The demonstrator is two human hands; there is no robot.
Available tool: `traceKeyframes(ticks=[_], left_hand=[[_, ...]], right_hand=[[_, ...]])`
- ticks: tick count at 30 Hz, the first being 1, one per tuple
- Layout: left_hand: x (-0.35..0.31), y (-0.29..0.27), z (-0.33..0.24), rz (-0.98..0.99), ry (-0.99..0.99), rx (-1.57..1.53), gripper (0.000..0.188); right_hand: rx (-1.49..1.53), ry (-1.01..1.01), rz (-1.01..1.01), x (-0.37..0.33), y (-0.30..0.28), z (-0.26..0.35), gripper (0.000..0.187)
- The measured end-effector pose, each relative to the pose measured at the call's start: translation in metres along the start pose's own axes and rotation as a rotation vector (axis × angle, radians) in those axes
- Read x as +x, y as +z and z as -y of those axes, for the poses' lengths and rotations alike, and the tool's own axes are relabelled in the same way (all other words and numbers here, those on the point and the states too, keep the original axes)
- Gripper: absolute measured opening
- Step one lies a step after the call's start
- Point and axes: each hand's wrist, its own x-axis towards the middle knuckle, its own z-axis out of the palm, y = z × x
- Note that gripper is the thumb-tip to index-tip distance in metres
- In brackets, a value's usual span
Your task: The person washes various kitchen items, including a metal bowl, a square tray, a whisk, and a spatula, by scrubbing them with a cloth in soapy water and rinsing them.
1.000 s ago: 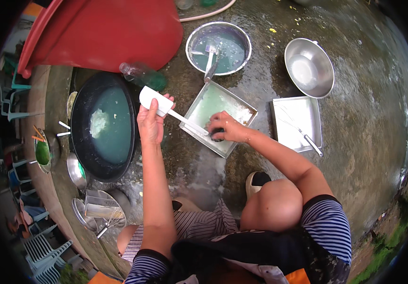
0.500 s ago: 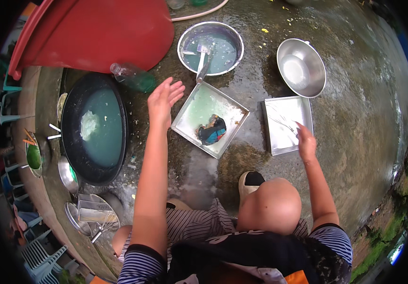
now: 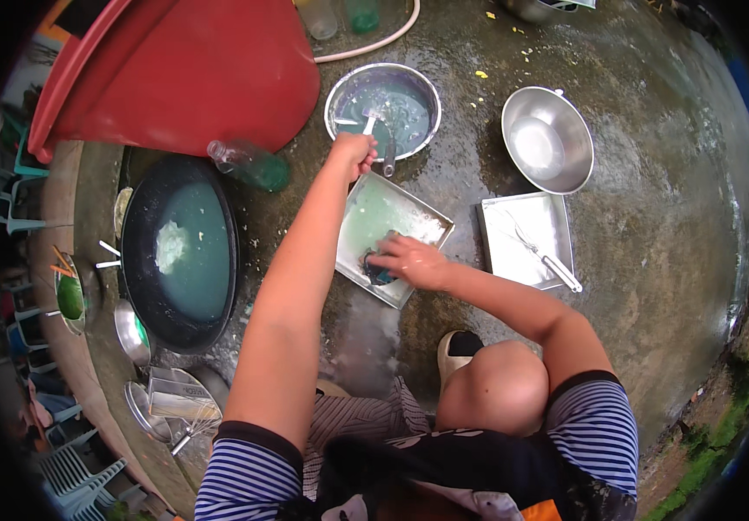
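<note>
A square metal pan (image 3: 427, 217) with greenish soapy water lies on the wet ground in front of me. My right hand (image 3: 415, 260), slightly blurred, has its fingers over a dark blue rag (image 3: 378, 274) in the near part of the pan. My left hand (image 3: 355, 156) is closed at the pan's far corner, and its curled fingers hide the rim there. Just beyond is a round metal basin (image 3: 432, 132) of cloudy water, with a white spatula (image 3: 371, 114) and a dark handle (image 3: 389, 161) leaning over its near rim.
On the right stand a second square pan (image 3: 500, 252) with a whisk (image 3: 557, 269) and a metal bowl (image 3: 570, 130). A large black wok (image 3: 232, 260) of water, a green bottle (image 3: 262, 169) and a red tub (image 3: 210, 69) are on the left.
My right hand has left the whisk and moved left onto the rag. The left hand has gone forward and right, its fingers now curled. The dark handle has shifted right.
</note>
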Motion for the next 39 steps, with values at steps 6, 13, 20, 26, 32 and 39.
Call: traceKeyframes(ticks=[6, 13, 20, 26, 32, 39], left_hand=[[-0.011, -0.045, 0.032, -0.344, 0.441, 0.503, 0.020], [-0.133, -0.089, 0.139, -0.163, 0.398, 0.165, 0.022], [-0.168, -0.086, 0.209, -0.044, 0.115, 0.174, 0.024], [-0.117, -0.035, 0.195, 0.085, -0.211, -0.090, 0.025], [-0.100, -0.030, 0.216, -0.031, -0.270, -0.105, 0.023], [-0.098, -0.019, 0.228, -0.108, -0.232, -0.066, 0.024]], right_hand=[[-0.471, 0.165, 0.498, 0.028, 0.034, 0.009, 0.039], [-0.095, 0.326, 0.142, 0.006, 0.045, -0.041, 0.028], [0.337, 0.666, -0.311, 0.025, 0.010, -0.038, 0.022], [-0.026, 0.414, -0.279, 0.033, 0.038, -0.050, 0.033], [-0.027, 0.215, -0.197, 0.025, 0.069, -0.045, 0.035], [-0.211, 0.335, -0.186, 0.034, 0.050, -0.038, 0.031]])
